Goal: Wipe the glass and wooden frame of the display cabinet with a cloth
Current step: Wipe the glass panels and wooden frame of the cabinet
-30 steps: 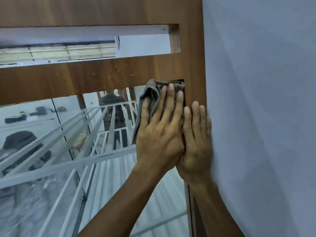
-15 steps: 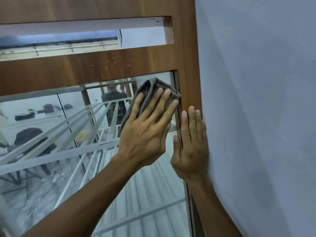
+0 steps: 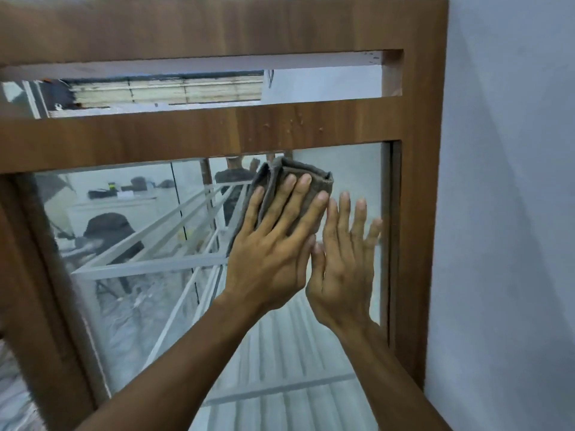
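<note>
Head cam: left hand (image 3: 273, 244) flat, fingers spread, pressing a folded grey cloth (image 3: 292, 181) onto the glass pane (image 3: 140, 244) near its top right corner; cloth looks soft, terry-like, w/ rounded folds poking past the fingertips. Right hand (image 3: 342, 265) just beside it, open palm flat on the glass, fingers splayed, holding nothing; thumbs of both hands nearly touch. Pane is smooth & reflective, mirroring white rails. Wooden frame (image 3: 417, 181) is brown laminate w/ straight grain, square edges; its upper crossbar (image 3: 155, 135) carries a few small droplets (image 3: 292, 126) above the cloth. Narrow slot (image 3: 326, 85) cut through higher up. Pale matte wall (image 3: 510, 213) right of frame. Glass open to the left and below the hands
</note>
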Available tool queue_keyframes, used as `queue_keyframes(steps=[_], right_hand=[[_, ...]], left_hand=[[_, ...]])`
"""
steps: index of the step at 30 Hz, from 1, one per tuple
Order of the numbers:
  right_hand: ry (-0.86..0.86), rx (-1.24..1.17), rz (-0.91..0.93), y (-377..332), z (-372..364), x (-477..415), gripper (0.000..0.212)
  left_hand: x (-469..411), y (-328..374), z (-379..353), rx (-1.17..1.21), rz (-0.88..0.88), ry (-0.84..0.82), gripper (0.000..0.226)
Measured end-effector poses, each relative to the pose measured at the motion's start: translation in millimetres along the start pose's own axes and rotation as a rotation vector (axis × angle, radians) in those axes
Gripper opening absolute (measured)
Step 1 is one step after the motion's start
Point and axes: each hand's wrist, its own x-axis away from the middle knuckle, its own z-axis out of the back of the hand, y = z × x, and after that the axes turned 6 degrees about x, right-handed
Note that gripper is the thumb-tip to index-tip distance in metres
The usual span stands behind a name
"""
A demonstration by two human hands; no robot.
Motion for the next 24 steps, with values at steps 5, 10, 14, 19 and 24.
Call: queue_keyframes(steps=[5,10,14,19,24], right_hand=[[-0.024,-0.011,0.102,-58.7,-19.9,-8.8,0.055],[-0.058,0.013,0.131,-115.2,-31.6,-12.5,0.060],[-0.045,-0.013,0.041,-134.6,-38.4,-10.1,0.066],[-0.056,-0.036,0.125,-158.1,-44.5,-7.7,0.063],[-0.062,0.038,0.221,-173.5,-54.5,-2.1,0.062]], left_hand=[[21.7,-52.4,30.8,-0.054,0.105,0.075,0.057],[53.0,-96.3,55.9,-0.119,0.208,0.087,0.061],[74.5,-119.7,67.1,-0.187,0.290,0.090,0.066],[89.5,-139.6,77.6,-0.144,0.344,0.143,0.068],[100.4,-144.7,79.0,-0.174,0.454,0.194,0.067]])
